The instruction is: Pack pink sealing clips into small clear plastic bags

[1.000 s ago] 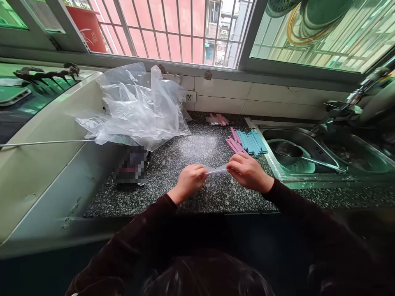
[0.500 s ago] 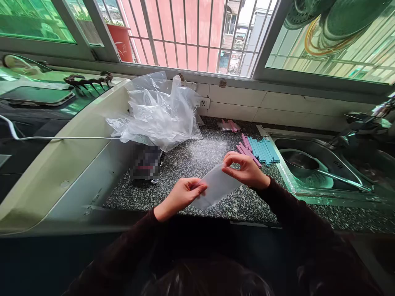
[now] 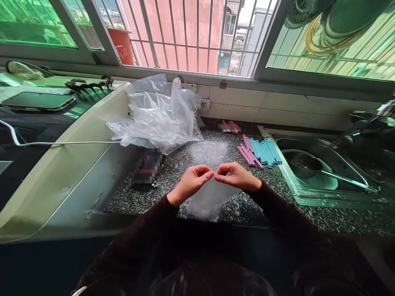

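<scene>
A small translucent plastic bag [image 3: 207, 201] hangs over the front part of the speckled counter [image 3: 135, 201]. My left hand [image 3: 194, 180] pinches its upper edge between thumb and forefinger. Close beside it, fingertips almost touching, my right hand [image 3: 235, 176] pinches the same edge. Beyond my right hand lie flat pink strips [image 3: 249, 154] and blue strips [image 3: 265, 151], side by side by the sink. A small clear packet with pink strips [image 3: 230, 126] rests farther back near the tiled wall.
A heap of clear plastic bags [image 3: 163, 115] sits at the back left, above a blurred dark object [image 3: 147, 165]. At right, a steel sink [image 3: 296, 195] holds a pan [image 3: 302, 162]. A white cable [image 3: 70, 143] crosses the pale raised edge at left; a phone [image 3: 37, 100] lies beyond.
The plastic bag went from a narrow edge-on strip to spread out, then turned to hang down. My left hand moved up to the bag's top edge, and both hands came together.
</scene>
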Motion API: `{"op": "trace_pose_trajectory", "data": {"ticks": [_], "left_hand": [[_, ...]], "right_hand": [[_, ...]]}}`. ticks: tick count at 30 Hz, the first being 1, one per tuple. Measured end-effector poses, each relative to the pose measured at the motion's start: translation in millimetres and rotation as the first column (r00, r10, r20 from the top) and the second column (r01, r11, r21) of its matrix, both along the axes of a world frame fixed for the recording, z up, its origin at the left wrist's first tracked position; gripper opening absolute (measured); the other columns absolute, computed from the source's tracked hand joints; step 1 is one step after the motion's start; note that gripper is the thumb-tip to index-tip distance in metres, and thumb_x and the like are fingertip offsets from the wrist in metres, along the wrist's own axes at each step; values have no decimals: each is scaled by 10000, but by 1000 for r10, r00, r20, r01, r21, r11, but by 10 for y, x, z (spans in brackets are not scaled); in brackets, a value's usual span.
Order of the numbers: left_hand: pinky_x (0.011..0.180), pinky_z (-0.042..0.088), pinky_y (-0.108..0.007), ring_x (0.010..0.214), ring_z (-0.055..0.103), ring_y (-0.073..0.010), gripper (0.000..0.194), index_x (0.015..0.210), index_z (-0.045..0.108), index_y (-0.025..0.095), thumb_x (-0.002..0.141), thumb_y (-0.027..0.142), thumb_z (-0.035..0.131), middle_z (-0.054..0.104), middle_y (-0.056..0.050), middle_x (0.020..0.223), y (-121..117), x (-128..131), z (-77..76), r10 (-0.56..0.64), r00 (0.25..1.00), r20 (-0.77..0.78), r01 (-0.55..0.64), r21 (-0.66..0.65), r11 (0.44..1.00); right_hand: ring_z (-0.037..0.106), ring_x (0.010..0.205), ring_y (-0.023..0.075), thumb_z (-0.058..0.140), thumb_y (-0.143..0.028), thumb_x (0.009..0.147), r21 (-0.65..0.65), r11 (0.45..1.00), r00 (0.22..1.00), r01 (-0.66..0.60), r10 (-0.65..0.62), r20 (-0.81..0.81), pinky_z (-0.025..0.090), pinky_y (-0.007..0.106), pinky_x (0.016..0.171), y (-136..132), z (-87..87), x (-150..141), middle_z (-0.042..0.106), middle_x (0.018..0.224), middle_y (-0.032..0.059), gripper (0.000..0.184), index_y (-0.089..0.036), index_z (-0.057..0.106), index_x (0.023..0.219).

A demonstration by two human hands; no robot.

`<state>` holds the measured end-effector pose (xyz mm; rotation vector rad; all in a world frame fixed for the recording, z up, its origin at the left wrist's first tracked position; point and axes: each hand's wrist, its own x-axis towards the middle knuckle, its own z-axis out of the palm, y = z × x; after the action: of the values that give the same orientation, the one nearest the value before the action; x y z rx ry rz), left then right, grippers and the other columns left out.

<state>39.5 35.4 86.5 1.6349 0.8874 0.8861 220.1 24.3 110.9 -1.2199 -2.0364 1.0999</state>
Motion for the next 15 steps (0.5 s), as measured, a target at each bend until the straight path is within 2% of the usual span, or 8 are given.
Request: {"op": "trace_pose_trajectory", "data": {"ticks": [6, 12, 15], "left_hand": [[544, 400, -216, 577, 495, -105, 260, 667, 612, 128, 714, 383, 596, 591, -15, 622, 154, 53, -91, 148, 986, 77, -150, 21, 988], [546, 399, -216, 572, 477, -103, 274, 670, 591, 145, 719, 415, 585, 563, 0, 607, 322, 28, -242, 242, 967, 83, -249, 87, 965], [537, 388, -211, 570, 460, -101, 281, 668, 561, 157, 730, 430, 554, 536, 8, 604, 362, 21, -321, 289, 954, 77, -296, 93, 951]], "right_hand": [[486, 596, 91, 626, -366, 700, -99, 990, 994, 101, -105, -40, 377, 228, 564, 60, -144, 167, 574, 647, -1, 238, -131, 613, 730], [449, 551, 80, 586, -350, 716, -99, 981, 983, 168, -174, -56, 350, 226, 538, 127, -322, 265, 534, 582, -16, 230, -135, 584, 633], [443, 538, 79, 588, -356, 715, -102, 977, 979, 186, -192, -61, 347, 224, 524, 151, -384, 271, 531, 573, -21, 228, -137, 595, 652]]}}
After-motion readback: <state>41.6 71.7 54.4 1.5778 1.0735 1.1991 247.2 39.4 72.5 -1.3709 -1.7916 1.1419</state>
